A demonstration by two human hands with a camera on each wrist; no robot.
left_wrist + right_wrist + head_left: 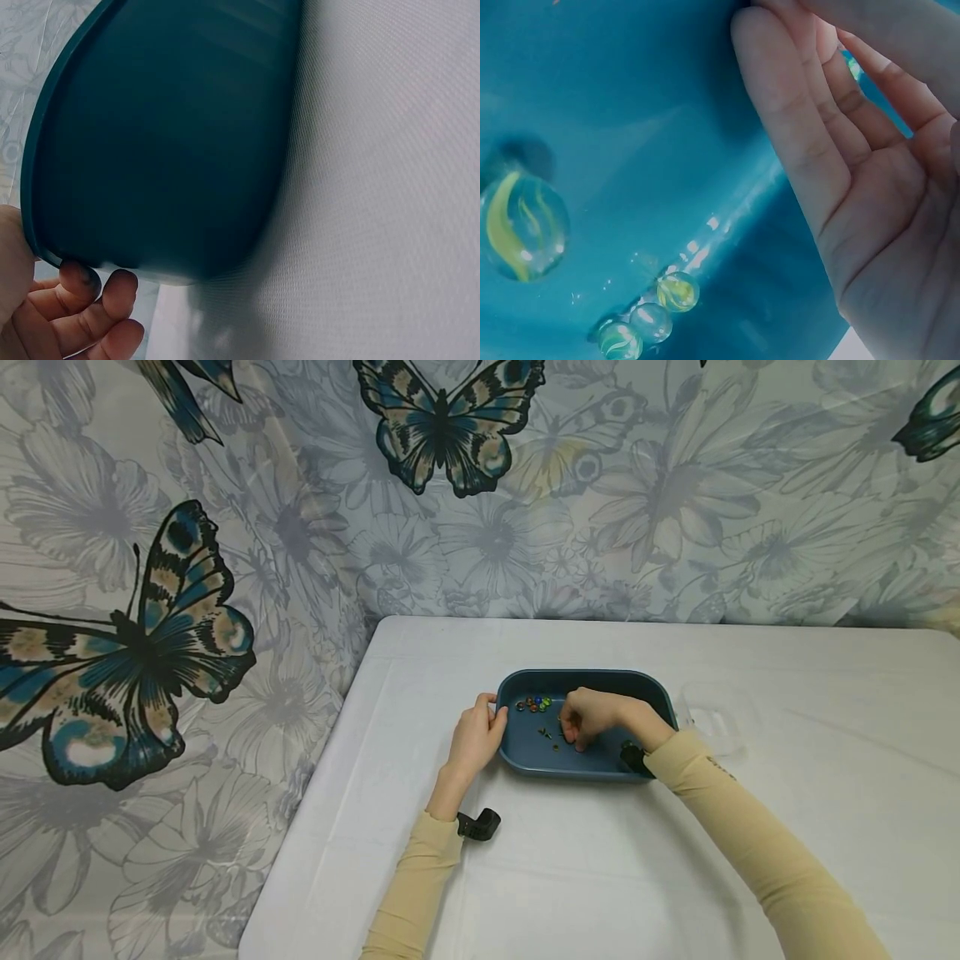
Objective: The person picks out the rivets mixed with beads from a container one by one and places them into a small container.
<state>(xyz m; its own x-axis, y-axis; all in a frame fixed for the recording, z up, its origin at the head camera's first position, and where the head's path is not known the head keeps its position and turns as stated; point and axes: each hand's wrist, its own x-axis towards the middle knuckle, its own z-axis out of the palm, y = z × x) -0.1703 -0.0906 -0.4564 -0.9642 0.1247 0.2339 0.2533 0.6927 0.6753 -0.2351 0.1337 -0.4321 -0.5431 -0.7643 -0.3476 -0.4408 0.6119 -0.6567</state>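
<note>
A dark blue rectangular tray point(540, 770) lies on the white-covered table. My left hand point(476, 735) holds its left end, thumb over the rim and fingers point(120, 296) curled below, as the left wrist view shows. Inside the tray, my right hand point(592, 717) reaches down with bent fingers drawn together; whatever is at the fingertips is hidden. Coloured glass marbles point(536, 702) cluster near the back left corner, and several others are scattered beside the right hand. The right wrist view has a yellow-swirled marble point(525, 229) up close and a short row of marbles point(651, 322).
A clear plastic container point(708, 722) sits just right of the tray. The white tabletop point(570, 877) stretches in front and to the right. Behind it hangs a butterfly-patterned cloth point(480, 552). Black bands with cameras point(480, 825) are on both wrists.
</note>
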